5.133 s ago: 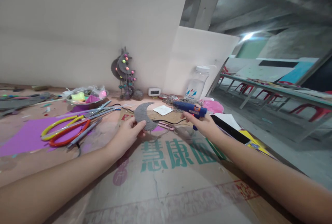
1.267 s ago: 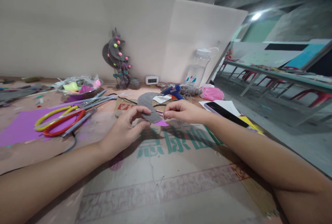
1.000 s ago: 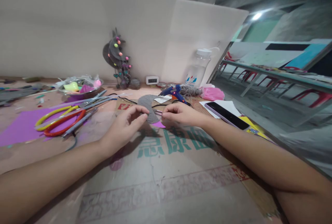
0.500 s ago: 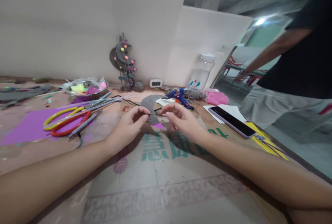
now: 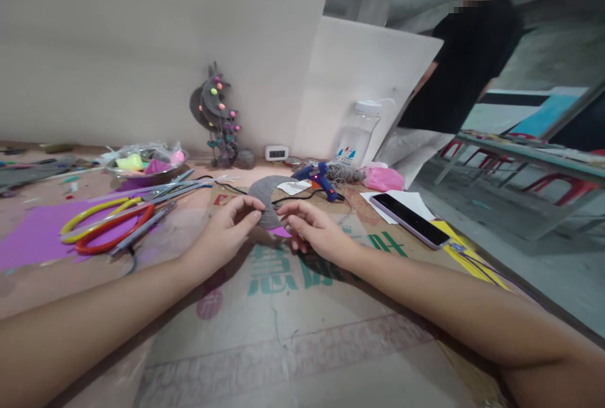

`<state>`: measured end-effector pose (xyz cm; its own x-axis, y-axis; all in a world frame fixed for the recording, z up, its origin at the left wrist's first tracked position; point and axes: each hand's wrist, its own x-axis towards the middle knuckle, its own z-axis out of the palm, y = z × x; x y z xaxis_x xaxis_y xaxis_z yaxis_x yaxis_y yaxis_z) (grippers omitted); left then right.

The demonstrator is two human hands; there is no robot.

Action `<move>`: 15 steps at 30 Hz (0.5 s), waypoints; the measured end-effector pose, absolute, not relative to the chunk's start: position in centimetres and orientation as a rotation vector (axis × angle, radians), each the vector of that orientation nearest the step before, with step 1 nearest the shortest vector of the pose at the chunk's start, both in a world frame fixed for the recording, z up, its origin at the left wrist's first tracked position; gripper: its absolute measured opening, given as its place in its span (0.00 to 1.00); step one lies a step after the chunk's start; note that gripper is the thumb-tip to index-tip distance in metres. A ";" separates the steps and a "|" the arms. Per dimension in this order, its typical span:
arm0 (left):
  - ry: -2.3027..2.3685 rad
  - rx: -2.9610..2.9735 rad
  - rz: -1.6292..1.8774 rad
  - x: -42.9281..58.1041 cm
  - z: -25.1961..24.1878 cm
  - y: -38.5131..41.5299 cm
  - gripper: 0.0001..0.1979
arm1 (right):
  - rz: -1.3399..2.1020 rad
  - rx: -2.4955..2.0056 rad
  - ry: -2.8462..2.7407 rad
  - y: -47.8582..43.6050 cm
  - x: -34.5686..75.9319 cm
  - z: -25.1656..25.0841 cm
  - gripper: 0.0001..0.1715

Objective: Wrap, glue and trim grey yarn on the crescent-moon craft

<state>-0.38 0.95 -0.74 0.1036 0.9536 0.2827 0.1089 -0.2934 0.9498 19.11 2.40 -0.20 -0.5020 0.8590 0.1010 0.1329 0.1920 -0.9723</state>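
My left hand (image 5: 225, 233) pinches the lower part of a grey crescent-shaped piece (image 5: 265, 195) and holds it just above the cardboard sheet (image 5: 293, 326). Close to the crescent's lower tip is my right hand (image 5: 314, 231), fingers curled and pressed together; what they grip is too small to make out. A scrap of purple paper (image 5: 280, 231) lies under the two hands. Behind them a blue glue gun (image 5: 317, 176) rests on the table, its red light on.
Yellow and red scissors (image 5: 106, 226) lie on purple paper at left, near a bowl of bright bits (image 5: 144, 165). A grey decorated hanging ornament (image 5: 215, 115) leans on the wall. A phone (image 5: 408, 219), a pink bag (image 5: 384, 178) and a plastic jar (image 5: 357, 142) are at right. A person in black (image 5: 454, 74) stands behind.
My right hand put down the glue gun and came to the crescent's tip. A person in black walked in from the right and now stands further back.
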 end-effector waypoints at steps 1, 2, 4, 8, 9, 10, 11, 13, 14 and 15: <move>1.073 1.562 1.267 -0.4 -0.7 0.9 0.07 | 1.361 -0.935 -1.793 2.4 19.1 -0.2 0.11; 1.068 1.571 1.244 -0.4 -0.8 0.9 0.07 | 1.357 -0.933 -1.795 2.5 19.1 -0.3 0.11; 1.077 1.580 1.243 -0.5 -0.8 1.0 0.07 | 1.340 -0.918 -1.803 2.5 19.0 -0.2 0.11; 1.095 1.580 1.244 -0.6 -0.7 1.1 0.07 | 1.281 -0.923 -1.831 2.6 18.9 0.1 0.10; 1.101 1.575 1.242 -0.6 -0.7 1.1 0.07 | 1.258 -0.934 -1.844 2.6 18.9 0.2 0.10; 1.111 1.567 1.242 -0.6 -0.6 1.1 0.07 | 1.233 -0.948 -1.863 2.6 18.9 0.2 0.10; 1.120 1.557 1.240 -0.5 -0.5 1.1 0.07 | 1.209 -0.962 -1.885 2.7 19.0 0.2 0.10; 1.120 1.527 1.242 -0.5 -0.5 1.1 0.07 | 1.170 -0.981 -1.926 2.7 19.0 0.2 0.11; 1.112 1.513 1.244 -0.4 -0.4 1.0 0.07 | 1.159 -0.987 -1.939 2.8 19.0 0.1 0.11; 1.104 1.500 1.248 -0.4 -0.4 1.0 0.07 | 1.154 -0.989 -1.945 2.9 19.0 0.0 0.11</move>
<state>-0.39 0.97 -0.41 0.1042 0.9702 0.2189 0.0984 -0.2291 0.9684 19.01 2.86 -0.01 -0.4957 0.8540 0.1577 0.2705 0.3244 -0.9064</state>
